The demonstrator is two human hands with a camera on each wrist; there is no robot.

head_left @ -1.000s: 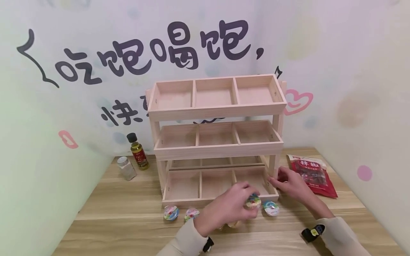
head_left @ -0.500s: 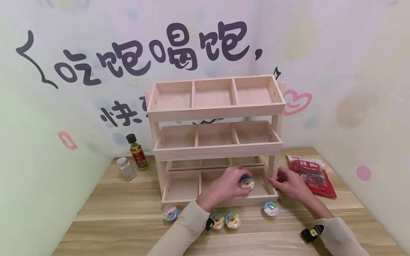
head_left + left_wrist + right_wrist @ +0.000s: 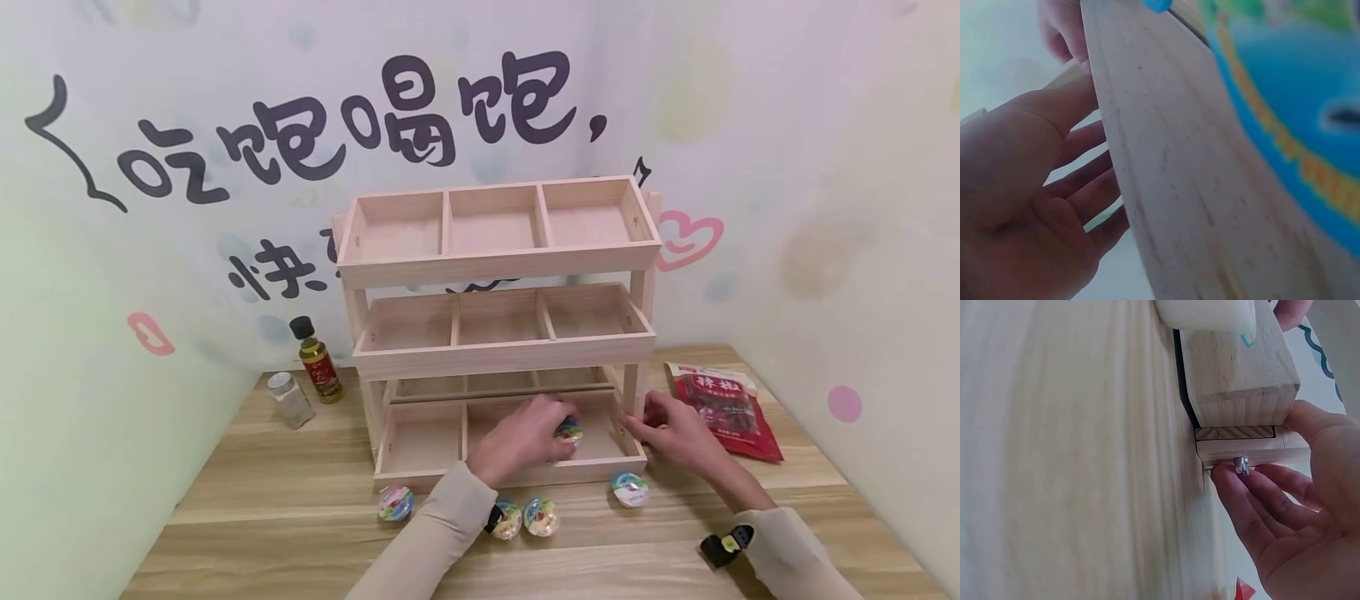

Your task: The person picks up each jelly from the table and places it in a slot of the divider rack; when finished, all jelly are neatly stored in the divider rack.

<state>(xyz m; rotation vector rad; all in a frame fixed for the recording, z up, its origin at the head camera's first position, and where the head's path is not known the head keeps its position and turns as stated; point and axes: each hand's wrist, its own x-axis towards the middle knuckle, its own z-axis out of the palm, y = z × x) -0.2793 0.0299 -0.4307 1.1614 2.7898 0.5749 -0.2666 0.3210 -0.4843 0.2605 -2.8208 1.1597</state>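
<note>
My left hand (image 3: 521,437) reaches over the front board of the lowest tray (image 3: 420,477) of a wooden rack. Its fingertips grip a small jelly cup (image 3: 570,430) toward the right part of that tray; the divider there is hidden behind the hand. In the left wrist view the palm (image 3: 1029,187) shows beside the board, and the held cup is out of sight. My right hand (image 3: 678,429) holds the rack's lower right end, thumb (image 3: 1313,422) on one side and fingers (image 3: 1244,512) on the other, near a metal bolt (image 3: 1241,465).
Several more jelly cups (image 3: 542,517) lie along the table before the rack. At left stand an oil bottle (image 3: 319,367) and a white-capped jar (image 3: 290,402). A red bag of chilies (image 3: 727,412) lies at right. Two upper trays (image 3: 498,265) overhang the lowest one.
My left hand has carried a jelly cup from the table in front up over the lowest tray and lowered it slightly there. The right hand keeps its hold on the rack.
</note>
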